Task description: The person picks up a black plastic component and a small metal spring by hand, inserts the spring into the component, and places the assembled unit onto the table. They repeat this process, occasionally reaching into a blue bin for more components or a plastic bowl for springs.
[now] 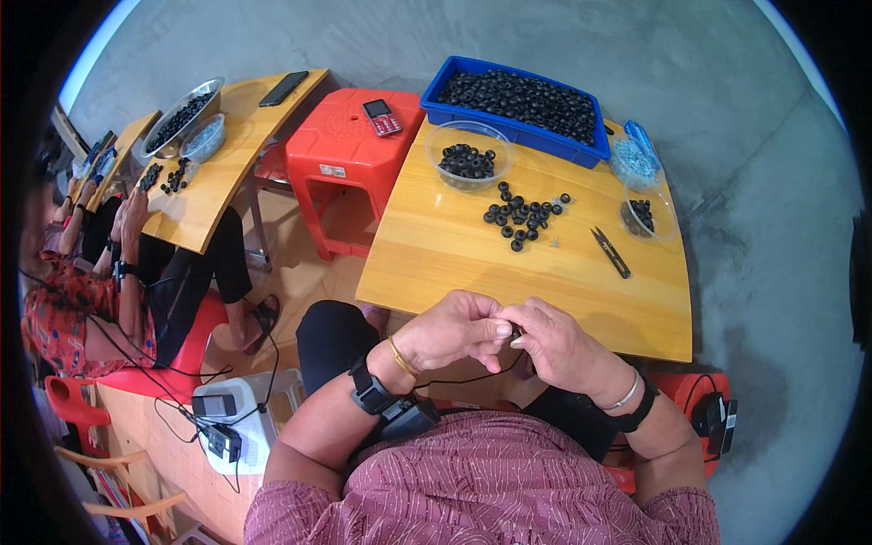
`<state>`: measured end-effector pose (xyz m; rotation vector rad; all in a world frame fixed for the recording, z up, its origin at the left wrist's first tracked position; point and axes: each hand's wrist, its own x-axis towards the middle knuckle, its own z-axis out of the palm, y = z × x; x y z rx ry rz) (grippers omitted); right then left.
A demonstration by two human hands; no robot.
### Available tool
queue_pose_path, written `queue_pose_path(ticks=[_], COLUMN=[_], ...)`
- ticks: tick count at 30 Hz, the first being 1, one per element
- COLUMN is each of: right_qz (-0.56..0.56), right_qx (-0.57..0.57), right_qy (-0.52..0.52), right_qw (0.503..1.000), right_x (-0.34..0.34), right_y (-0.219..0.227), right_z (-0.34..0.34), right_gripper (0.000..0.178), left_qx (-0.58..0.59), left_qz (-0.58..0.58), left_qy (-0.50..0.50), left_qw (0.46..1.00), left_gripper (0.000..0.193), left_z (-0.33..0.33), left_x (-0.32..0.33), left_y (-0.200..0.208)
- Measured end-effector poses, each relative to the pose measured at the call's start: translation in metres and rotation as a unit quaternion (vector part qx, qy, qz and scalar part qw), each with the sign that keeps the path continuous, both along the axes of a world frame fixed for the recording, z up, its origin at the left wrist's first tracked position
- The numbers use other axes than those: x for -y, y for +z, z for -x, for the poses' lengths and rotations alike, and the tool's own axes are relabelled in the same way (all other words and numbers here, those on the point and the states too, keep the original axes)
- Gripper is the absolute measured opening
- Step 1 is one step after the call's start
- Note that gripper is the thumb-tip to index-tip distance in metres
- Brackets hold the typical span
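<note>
In front of my chest, just over the table's near edge, both hands come together. My left hand (459,333) pinches with thumb and index finger, its other fingers loosely spread. My right hand (563,343) is closed against it, and a small black round part (516,332) shows between the fingertips of both. Fingers cover most of that part. Beyond the hands, a loose cluster of similar black round parts (519,216) lies on the yellow wooden table (436,263), with a few tiny clear pieces (555,242) beside it. Thread snips (610,252) rest at the right.
Farther back stand a clear bowl (465,185) and a blue tray (509,133), both holding black parts. At right are a tub of pale blue pieces (633,162) and a clear cup (670,218). A red stool (341,136) bears a phone (382,118). Leftward, another person (100,309) sits working.
</note>
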<state>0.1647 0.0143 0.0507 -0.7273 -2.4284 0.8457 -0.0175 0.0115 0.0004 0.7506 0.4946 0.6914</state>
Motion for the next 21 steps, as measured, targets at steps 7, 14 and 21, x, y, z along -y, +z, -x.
queue_pose_path(ticks=[7,14,21], right_qz=[-0.059,-0.061,-0.053], right_qx=[0.006,0.025,-0.002], right_qy=[-0.035,-0.022,-0.015], right_qw=[0.998,0.998,0.998], right_x=[-0.002,-0.005,-0.003], right_y=[0.001,-0.001,-0.005], right_z=[-0.001,-0.001,0.001], right_gripper=[0.026,0.027,0.027], left_qx=[0.097,0.086,0.056], left_qz=[0.056,0.039,0.021], left_qy=[0.015,0.01,0.002], left_qw=[0.994,0.995,0.998], left_gripper=[0.018,0.019,0.023], left_z=[-0.009,-0.009,-0.014], left_x=[0.001,0.003,0.009], left_y=[-0.008,-0.01,-0.001])
